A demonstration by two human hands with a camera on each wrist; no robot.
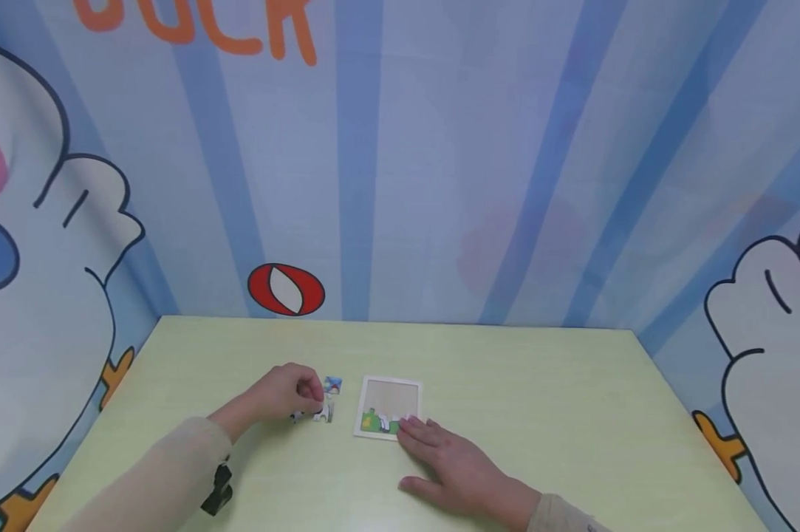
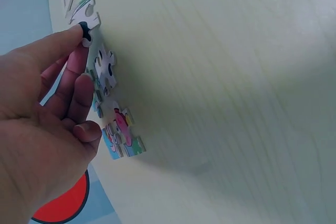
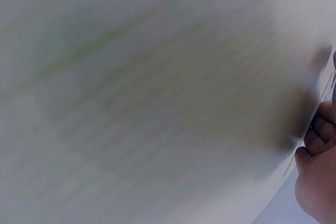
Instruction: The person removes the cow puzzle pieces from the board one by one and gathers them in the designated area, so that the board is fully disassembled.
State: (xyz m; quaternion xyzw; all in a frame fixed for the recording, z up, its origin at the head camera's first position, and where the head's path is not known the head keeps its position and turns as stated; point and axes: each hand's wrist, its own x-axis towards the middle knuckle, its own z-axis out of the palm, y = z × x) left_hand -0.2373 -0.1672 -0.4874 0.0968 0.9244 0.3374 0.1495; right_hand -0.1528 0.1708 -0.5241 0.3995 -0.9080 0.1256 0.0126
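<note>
My left hand point(image 1: 286, 391) pinches a white jigsaw puzzle piece point(image 2: 90, 15) with a dark patch between thumb and finger, left of the puzzle frame. Around that hand lie more loose puzzle pieces point(image 2: 106, 72); the hand partly hides them in the head view. A white-rimmed puzzle frame point(image 1: 358, 408) lies flat on the table, with a few joined green, yellow and white pieces point(image 1: 376, 421) along its near edge. My right hand point(image 1: 456, 469) lies with fingers extended, its fingertips touching the frame's near right corner. In the right wrist view only part of this hand point(image 3: 317, 150) shows.
A blue-topped puzzle piece point(image 1: 332, 385) lies on the table between the left hand and the frame. The pale yellow table point(image 1: 546, 391) ends at a striped blue backdrop point(image 1: 419, 185) with cartoon figures at both sides.
</note>
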